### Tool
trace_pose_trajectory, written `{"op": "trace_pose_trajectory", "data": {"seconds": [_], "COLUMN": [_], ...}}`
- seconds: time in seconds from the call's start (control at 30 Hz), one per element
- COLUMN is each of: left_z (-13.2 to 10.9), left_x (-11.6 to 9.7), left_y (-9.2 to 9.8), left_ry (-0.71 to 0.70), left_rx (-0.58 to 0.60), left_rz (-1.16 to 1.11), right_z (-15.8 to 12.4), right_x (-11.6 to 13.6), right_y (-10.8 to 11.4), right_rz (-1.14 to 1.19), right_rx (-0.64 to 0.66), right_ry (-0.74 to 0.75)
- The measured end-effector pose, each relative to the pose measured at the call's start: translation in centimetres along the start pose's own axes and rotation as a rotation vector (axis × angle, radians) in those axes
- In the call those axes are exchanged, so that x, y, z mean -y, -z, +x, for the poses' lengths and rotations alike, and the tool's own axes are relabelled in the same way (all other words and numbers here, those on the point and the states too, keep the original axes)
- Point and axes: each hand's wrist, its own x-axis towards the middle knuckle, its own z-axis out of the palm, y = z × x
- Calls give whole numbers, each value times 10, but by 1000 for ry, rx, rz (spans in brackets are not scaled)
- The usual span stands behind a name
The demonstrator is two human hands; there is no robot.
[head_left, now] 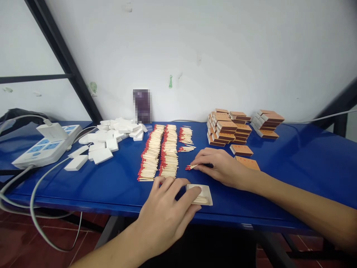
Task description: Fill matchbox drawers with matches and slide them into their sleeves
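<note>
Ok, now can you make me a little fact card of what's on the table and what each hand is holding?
Left grip: holds a small white tray with some matchsticks in it
Right grip: pinches a few red-tipped matches
Loose matches: two long rows and a smaller group
Matchboxes: orange-brown, mostly stacked, on the right
White pieces: heaped on the left
Power strip: white, far left
Table: blue

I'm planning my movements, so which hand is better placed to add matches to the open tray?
Probably your right hand: it pinches a few matches near the tray, while your left hand is occupied holding that tray.
</note>
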Motion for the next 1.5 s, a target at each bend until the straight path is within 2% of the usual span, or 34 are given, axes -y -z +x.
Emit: {"op": "trace_pose_trajectory", "data": {"seconds": [0.33,0.5,0.77,0.93,1.17,1.33,1.5], "left_z": [0,1,0,1,3,4,4], "left_x": [0,0,2,4,1,1,1], "left_y": [-1,0,-6,-8,-5,-3,-4], "left_ry": [0,44,185,226,200,167,167], "left_rx": [-13,-6,-149,-172,-161,-141,-138], "left_rz": [4,-55,-121,-172,-186,-172,-170], "right_z": [2,4,5,-2,-9,-8,-10], "right_x": [3,7,3,16,42,44,41], "right_y": [2,2,6,19,9,6,14], "right_rz": [87,164,304,435,261,182,160], "right_rx": [-14,-32,-63,19,127,116,117], "right_ry": [-21,-58,-190,-154,11,33,13]}}
